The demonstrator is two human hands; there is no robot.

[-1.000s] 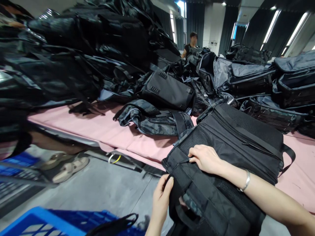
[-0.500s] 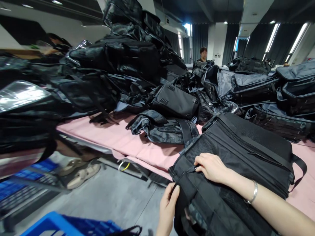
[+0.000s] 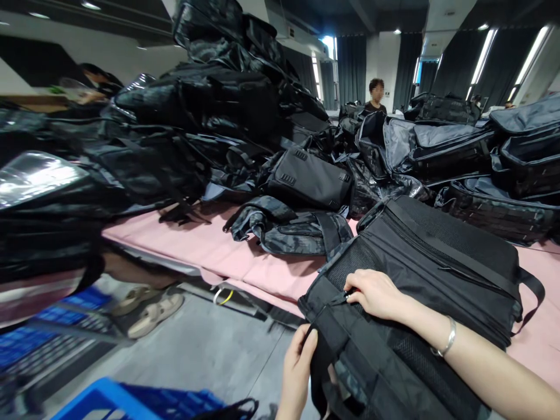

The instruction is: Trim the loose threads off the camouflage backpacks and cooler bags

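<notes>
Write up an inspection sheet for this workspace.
Surface: pink-covered table, mostly buried under bags.
Job's things: black backpack lying at the near edge; zip pull at its corner.
Clutter: high pile of black bags at left; camo bag lying flat; open bags at right.
Hands: left hand grips the backpack's corner; right hand, with bracelet, pinches the zip pull.
Cables: nothing seen.
Surroundings: blue crate and sandals on the floor; a person far behind.

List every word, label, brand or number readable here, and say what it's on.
None can be read.
The backpack being held shows no print or label.
The piled bags and the blue crate carry nothing legible at this size.
</notes>
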